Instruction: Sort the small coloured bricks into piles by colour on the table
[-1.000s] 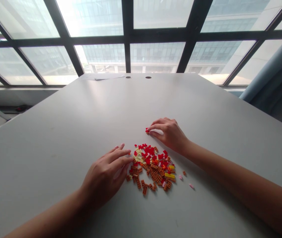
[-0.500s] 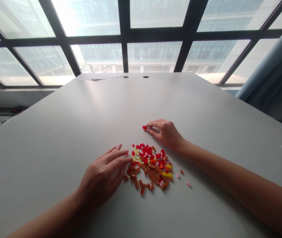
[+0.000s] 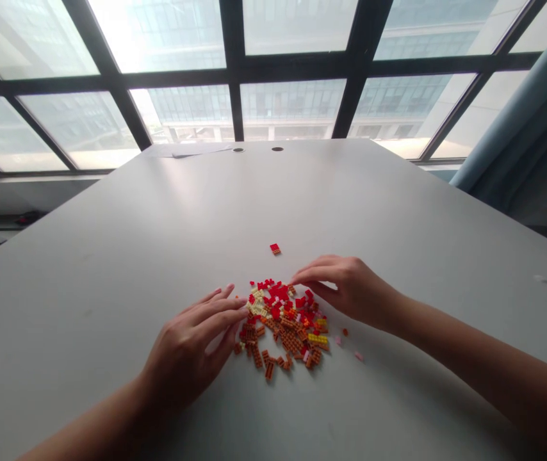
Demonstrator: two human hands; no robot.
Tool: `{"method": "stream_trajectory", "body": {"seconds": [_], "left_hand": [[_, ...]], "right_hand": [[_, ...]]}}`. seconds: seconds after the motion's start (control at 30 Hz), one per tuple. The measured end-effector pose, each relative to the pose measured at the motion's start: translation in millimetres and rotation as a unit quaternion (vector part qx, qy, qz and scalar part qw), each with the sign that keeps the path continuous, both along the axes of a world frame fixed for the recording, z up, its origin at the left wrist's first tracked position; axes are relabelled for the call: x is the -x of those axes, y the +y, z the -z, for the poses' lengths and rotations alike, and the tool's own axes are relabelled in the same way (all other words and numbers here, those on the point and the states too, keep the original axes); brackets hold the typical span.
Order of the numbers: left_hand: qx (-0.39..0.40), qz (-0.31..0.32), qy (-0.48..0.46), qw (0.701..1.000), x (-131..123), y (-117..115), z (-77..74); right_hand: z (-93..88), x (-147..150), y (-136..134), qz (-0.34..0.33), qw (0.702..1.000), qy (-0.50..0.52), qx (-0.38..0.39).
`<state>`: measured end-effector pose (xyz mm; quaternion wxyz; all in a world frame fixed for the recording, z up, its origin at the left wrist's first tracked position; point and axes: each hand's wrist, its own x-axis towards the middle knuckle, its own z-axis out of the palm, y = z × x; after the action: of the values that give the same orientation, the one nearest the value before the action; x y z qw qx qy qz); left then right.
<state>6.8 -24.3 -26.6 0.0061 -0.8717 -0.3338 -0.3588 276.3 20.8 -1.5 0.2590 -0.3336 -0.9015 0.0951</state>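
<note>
A pile of small toy bricks (image 3: 293, 333) in brown, red, cream, orange, pink and yellow lies spread on the white table. My left hand (image 3: 196, 330) rests at the pile's left edge, fingers stretched out and apart, its fingertips by the cream bricks (image 3: 257, 304). At the upper right of the pile is my right hand (image 3: 350, 288), its fingers reaching to the red bricks (image 3: 278, 293); nothing shows in them. Beyond the pile, by itself, sits a small block of red and brown bricks (image 3: 275, 249).
A few loose pieces, among them a pink brick (image 3: 359, 356), lie right of the pile. Sheets of paper (image 3: 191, 151) and two round holes are at the far table (image 3: 196, 211) edge. Windows stand behind, and a blue curtain (image 3: 508, 147) hangs at the right.
My right hand has let go of the red and brown block, leaving it on the table, and has moved back toward the pile. My left hand has hardly moved. The view has shifted slightly.
</note>
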Motion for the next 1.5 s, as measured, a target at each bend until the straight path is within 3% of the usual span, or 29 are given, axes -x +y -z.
{"method": "stream_trajectory", "body": {"seconds": [0.13, 0.3, 0.93, 1.27, 1.5], "left_hand": [[-0.003, 0.01, 0.004, 1.0, 1.0, 0.5, -0.1], [0.004, 0.014, 0.013, 1.0, 2.3, 0.1, 0.8], [0.004, 0.014, 0.011, 1.0, 1.4, 0.1, 0.3], [0.01, 0.012, -0.004, 1.0, 0.1, -0.4, -0.7], [0.011, 0.039, -0.004, 0.999, -0.5, -0.8, -2.4]], "right_hand": [[10.8, 7.5, 0.5, -0.038, 0.992, -0.073, -0.096], [11.8, 4.8, -1.4, -0.018, 0.984, -0.087, -0.157], [18.3, 7.5, -4.2, 0.011, 0.992, -0.029, -0.119], [21.1, 11.1, -6.5, 0.008, 0.993, -0.062, -0.101], [24.5, 10.1, -5.3, 0.025, 0.995, -0.035, -0.091]]}}
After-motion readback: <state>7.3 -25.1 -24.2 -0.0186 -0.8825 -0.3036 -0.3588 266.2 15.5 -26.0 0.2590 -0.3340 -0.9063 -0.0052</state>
